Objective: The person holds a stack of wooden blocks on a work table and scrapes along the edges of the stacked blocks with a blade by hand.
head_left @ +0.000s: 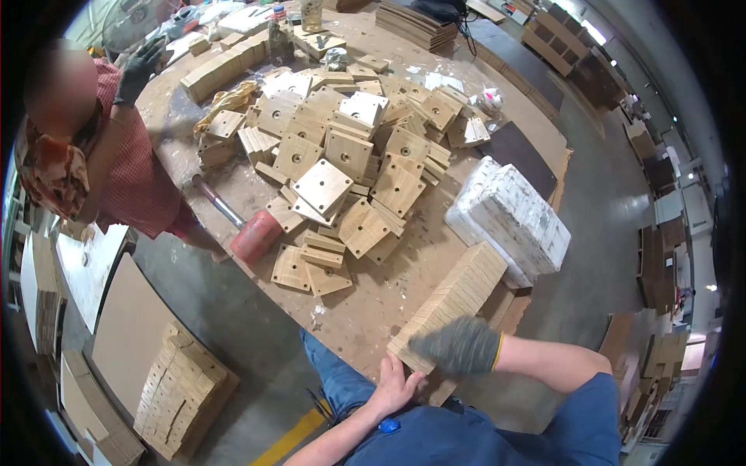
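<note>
A bare strip of worktop (406, 289) runs between the row of blocks (458, 293) and the block pile (347, 154), giving a hand passage inward from the near edge. The pile bars the middle, with the mallet (256, 237) flanking it on the left, while the foam (517, 221) obstructs the row's far end.
</note>
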A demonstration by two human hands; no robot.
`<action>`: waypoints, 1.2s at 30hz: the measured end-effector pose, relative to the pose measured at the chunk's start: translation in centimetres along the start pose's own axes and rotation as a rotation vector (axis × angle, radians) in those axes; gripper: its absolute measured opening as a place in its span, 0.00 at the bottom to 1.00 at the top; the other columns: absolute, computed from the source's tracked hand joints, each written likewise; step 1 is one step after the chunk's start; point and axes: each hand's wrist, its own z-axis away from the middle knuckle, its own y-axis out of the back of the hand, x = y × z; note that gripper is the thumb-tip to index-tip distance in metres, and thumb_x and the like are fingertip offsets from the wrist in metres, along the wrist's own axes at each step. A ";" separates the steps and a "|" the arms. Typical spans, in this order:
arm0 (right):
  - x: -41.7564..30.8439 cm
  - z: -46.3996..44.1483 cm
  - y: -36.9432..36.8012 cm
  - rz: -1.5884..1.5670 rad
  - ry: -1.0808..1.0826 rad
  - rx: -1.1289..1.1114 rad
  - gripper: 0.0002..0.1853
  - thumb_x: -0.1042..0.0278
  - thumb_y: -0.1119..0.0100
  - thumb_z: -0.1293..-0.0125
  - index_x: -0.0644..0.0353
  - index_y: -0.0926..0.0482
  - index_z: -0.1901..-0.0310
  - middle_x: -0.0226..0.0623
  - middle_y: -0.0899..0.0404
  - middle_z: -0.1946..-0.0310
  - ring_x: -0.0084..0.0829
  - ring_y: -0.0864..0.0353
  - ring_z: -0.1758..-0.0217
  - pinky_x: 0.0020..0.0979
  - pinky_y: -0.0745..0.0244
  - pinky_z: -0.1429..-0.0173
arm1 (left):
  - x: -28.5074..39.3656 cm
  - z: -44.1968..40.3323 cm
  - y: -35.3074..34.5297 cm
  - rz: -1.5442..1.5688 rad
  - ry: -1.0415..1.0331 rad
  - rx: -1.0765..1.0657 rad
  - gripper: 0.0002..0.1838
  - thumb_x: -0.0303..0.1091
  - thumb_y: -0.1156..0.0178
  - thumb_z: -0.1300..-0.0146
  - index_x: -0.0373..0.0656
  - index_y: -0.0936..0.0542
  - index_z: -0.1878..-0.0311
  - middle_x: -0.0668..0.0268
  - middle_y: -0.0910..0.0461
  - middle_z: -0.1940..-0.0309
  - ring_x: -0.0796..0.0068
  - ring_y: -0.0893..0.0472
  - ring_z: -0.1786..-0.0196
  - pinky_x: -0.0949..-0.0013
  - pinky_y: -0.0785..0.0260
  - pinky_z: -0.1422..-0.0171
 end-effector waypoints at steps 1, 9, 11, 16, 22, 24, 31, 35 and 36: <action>1.9 -0.4 0.1 0.053 -0.105 0.072 0.23 0.65 0.47 0.44 0.56 0.29 0.44 0.46 0.18 0.68 0.43 0.17 0.68 0.44 0.23 0.64 | -0.1 -0.1 -0.2 0.002 -0.006 0.019 0.51 0.53 0.46 0.36 0.15 0.62 0.35 0.35 0.41 0.48 0.40 0.36 0.45 0.54 0.40 0.37; 6.1 -0.4 -1.0 0.156 -0.409 0.150 0.19 0.68 0.49 0.40 0.58 0.30 0.47 0.44 0.19 0.74 0.44 0.17 0.70 0.45 0.24 0.69 | -1.2 -0.4 -1.1 -0.022 -0.075 0.092 0.52 0.53 0.45 0.37 0.15 0.61 0.35 0.36 0.40 0.51 0.42 0.33 0.48 0.55 0.38 0.40; 0.2 -0.4 -2.5 0.065 -0.100 0.073 0.19 0.64 0.46 0.41 0.54 0.31 0.47 0.44 0.18 0.72 0.45 0.16 0.68 0.45 0.24 0.66 | -1.1 -0.3 -1.0 -0.014 -0.092 0.100 0.51 0.53 0.45 0.37 0.16 0.61 0.35 0.36 0.39 0.51 0.42 0.33 0.48 0.55 0.38 0.40; 3.5 -1.2 -1.5 0.134 -0.206 0.297 0.19 0.67 0.46 0.43 0.59 0.30 0.48 0.44 0.19 0.71 0.45 0.18 0.72 0.42 0.25 0.72 | 0.4 0.2 -0.2 0.013 -0.016 0.086 0.51 0.53 0.46 0.36 0.17 0.61 0.34 0.36 0.40 0.51 0.42 0.33 0.47 0.56 0.38 0.39; 3.1 -0.3 -4.4 0.300 -0.279 0.174 0.25 0.62 0.50 0.41 0.62 0.31 0.42 0.40 0.19 0.73 0.40 0.18 0.74 0.41 0.26 0.72 | -0.3 0.0 -0.7 0.010 -0.049 0.099 0.51 0.53 0.47 0.36 0.17 0.62 0.34 0.37 0.41 0.48 0.41 0.35 0.44 0.56 0.40 0.36; -2.6 -0.2 -3.7 -0.020 0.018 0.014 0.23 0.58 0.48 0.41 0.53 0.30 0.44 0.44 0.18 0.69 0.43 0.17 0.71 0.45 0.25 0.70 | -1.4 -0.2 -1.4 -0.017 -0.098 0.100 0.51 0.54 0.47 0.36 0.17 0.62 0.34 0.36 0.42 0.47 0.41 0.35 0.44 0.56 0.40 0.36; 6.7 -1.2 -2.9 0.216 -0.566 0.207 0.16 0.63 0.48 0.40 0.57 0.28 0.51 0.43 0.20 0.74 0.42 0.18 0.74 0.40 0.25 0.73 | 0.8 0.5 -0.1 0.101 -0.003 0.100 0.43 0.48 0.47 0.36 0.26 0.56 0.32 0.37 0.41 0.47 0.40 0.37 0.43 0.54 0.43 0.34; -3.8 -1.2 -3.0 -0.048 0.010 0.044 0.14 0.62 0.51 0.40 0.50 0.27 0.52 0.42 0.18 0.72 0.42 0.16 0.71 0.46 0.25 0.70 | -0.9 -0.1 -1.2 -0.003 -0.047 0.102 0.41 0.45 0.47 0.36 0.31 0.55 0.31 0.38 0.40 0.47 0.40 0.37 0.43 0.53 0.43 0.34; -3.9 -0.7 -2.6 0.038 0.100 0.110 0.13 0.62 0.48 0.43 0.54 0.26 0.56 0.37 0.21 0.76 0.38 0.18 0.75 0.40 0.27 0.74 | -1.3 -0.3 -1.3 -0.075 -0.112 0.097 0.41 0.45 0.46 0.36 0.31 0.55 0.31 0.38 0.40 0.48 0.40 0.37 0.43 0.53 0.43 0.35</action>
